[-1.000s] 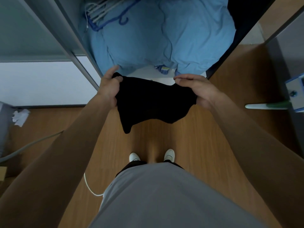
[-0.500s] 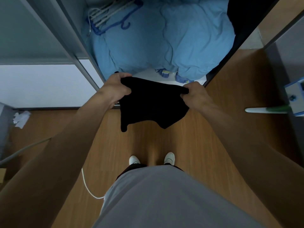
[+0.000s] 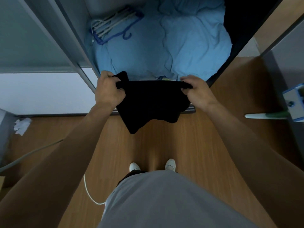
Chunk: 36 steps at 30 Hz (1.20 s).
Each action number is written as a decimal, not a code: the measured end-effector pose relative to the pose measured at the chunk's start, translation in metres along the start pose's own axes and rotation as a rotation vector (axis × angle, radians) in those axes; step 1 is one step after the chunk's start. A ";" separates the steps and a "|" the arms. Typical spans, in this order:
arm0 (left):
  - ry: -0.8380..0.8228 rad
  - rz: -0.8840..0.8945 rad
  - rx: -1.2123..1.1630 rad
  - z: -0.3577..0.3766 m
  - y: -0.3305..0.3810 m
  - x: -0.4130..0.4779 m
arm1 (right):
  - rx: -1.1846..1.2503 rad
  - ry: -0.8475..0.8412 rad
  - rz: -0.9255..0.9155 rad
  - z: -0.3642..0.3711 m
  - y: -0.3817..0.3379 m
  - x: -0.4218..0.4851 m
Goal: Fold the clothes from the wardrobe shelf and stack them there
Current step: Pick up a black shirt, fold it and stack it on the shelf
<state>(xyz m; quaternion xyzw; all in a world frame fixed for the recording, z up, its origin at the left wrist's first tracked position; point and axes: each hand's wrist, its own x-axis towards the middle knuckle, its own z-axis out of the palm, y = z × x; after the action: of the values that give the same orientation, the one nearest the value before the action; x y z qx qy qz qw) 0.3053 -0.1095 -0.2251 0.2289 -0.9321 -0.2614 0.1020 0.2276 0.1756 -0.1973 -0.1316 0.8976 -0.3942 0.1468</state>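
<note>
A black garment (image 3: 149,104) hangs in the air in front of the open wardrobe, its top edge stretched flat between both hands. My left hand (image 3: 108,91) grips its left top corner in a fist. My right hand (image 3: 196,91) pinches the right top corner with curled fingers. The lower part of the cloth droops in two uneven points over the wooden floor. Behind it, a light blue quilt (image 3: 172,46) fills the wardrobe shelf.
Several white and blue hangers (image 3: 113,25) lie on the quilt at the back left. A sliding door frame (image 3: 69,46) stands to the left. Crumpled paper (image 3: 22,125), a white cable (image 3: 89,193) and a blue-white box (image 3: 294,101) lie around on the floor.
Both hands have lifted the black garment and pulled its top edge taut and straight. The view has tilted a little toward the wardrobe.
</note>
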 end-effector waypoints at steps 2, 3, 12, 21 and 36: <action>0.001 -0.025 -0.094 0.000 -0.004 0.003 | 0.273 -0.052 0.086 -0.003 -0.006 -0.005; -0.006 -0.034 -0.176 0.000 -0.004 0.005 | 0.377 -0.052 0.107 -0.004 -0.007 -0.006; -0.100 -0.042 -0.750 -0.013 0.012 0.006 | 1.179 0.057 0.237 -0.008 -0.003 -0.015; -0.282 -0.351 -1.049 -0.011 0.020 -0.003 | 1.270 -0.067 0.500 -0.009 -0.013 -0.016; -0.382 -0.702 -1.186 -0.028 0.015 -0.012 | 1.306 -0.303 0.403 0.026 -0.003 -0.039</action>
<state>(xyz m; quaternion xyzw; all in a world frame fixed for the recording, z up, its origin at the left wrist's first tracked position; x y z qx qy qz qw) 0.3193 -0.1044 -0.1944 0.3716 -0.5059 -0.7770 -0.0461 0.2731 0.1704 -0.2056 0.0994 0.4535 -0.7954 0.3896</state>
